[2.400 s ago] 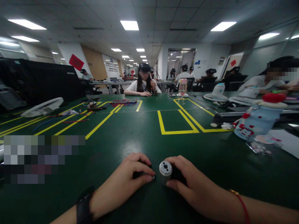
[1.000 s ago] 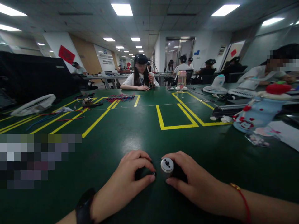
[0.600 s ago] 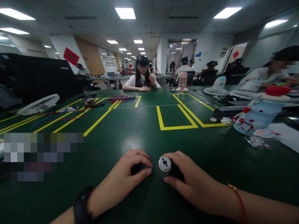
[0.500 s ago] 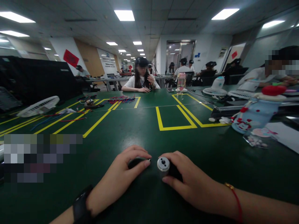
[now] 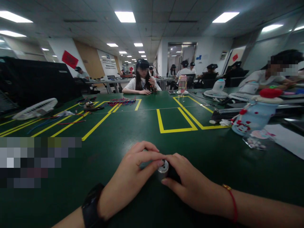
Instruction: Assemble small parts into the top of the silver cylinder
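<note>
A small silver metal cylinder (image 5: 162, 172) stands upright on the green table, its round top facing up. My right hand (image 5: 187, 182) grips it from the right, with the thumb at its near side and the index finger at its far side. My left hand (image 5: 136, 166) is pinched over the cylinder's top, thumb and index finger together at a small dark part there. That part is mostly hidden by the fingertips. The tips of both index fingers meet above the cylinder.
Yellow tape (image 5: 178, 129) marks the green table (image 5: 123, 126). Red and blue wires (image 5: 123, 101) and a white fan (image 5: 35, 108) lie left. A light-blue bottle (image 5: 255, 115), small clear packet (image 5: 255, 142) and white paper (image 5: 285, 139) are right. A person (image 5: 142, 80) sits opposite.
My left hand has moved right, bringing its pinched fingertips onto the cylinder's top. My right hand still holds the cylinder. The view has shifted slightly.
</note>
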Demonstrator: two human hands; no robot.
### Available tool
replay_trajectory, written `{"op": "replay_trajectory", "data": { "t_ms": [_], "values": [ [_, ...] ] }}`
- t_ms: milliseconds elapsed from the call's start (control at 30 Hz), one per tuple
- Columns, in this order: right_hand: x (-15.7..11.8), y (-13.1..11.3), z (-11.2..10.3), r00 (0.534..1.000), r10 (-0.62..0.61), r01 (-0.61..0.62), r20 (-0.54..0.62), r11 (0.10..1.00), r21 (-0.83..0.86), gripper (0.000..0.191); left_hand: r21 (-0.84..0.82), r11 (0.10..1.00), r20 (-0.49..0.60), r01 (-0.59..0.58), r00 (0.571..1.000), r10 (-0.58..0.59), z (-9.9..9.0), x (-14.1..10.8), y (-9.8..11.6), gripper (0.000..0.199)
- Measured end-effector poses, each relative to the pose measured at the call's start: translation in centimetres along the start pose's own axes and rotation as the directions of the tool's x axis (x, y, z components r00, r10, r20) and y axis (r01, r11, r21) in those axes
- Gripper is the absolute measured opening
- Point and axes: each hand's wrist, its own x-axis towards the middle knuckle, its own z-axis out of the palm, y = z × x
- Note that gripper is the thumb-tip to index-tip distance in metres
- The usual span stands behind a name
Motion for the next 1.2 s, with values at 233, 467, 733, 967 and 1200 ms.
{"op": "replay_trajectory", "data": {
  "t_ms": [233,467,733,967,1200],
  "values": [
    [0.1,-0.1,-0.1,1.000,0.017,-0.017,0.015,1.000,0.006,0.032,0.000,1.000,0.061,-0.002,0.998,0.002,-0.5,0.2,0.6,0.018],
    [0.0,-0.2,-0.2,1.000,0.018,-0.019,0.015,1.000,0.014,0.039,-0.138,0.984,0.043,0.116,0.993,-0.111,-0.8,-0.6,-0.6,0.030],
    [-0.3,-0.2,-0.5,0.997,0.072,-0.074,0.024,0.995,0.071,0.034,-0.283,0.887,0.119,0.364,0.931,-0.344,-1.8,-1.0,-3.9,0.024],
    [-0.3,-0.1,-0.4,0.996,0.082,-0.083,0.018,0.994,0.077,0.034,-0.297,0.883,0.120,0.364,0.931,-0.344,-1.2,-1.1,-3.8,0.025],
    [-0.2,0.0,-0.3,0.998,0.068,-0.069,0.018,0.994,0.082,0.033,-0.332,0.862,0.093,0.383,0.923,-0.374,-1.4,-1.1,-4.3,0.026]
  ]
}}
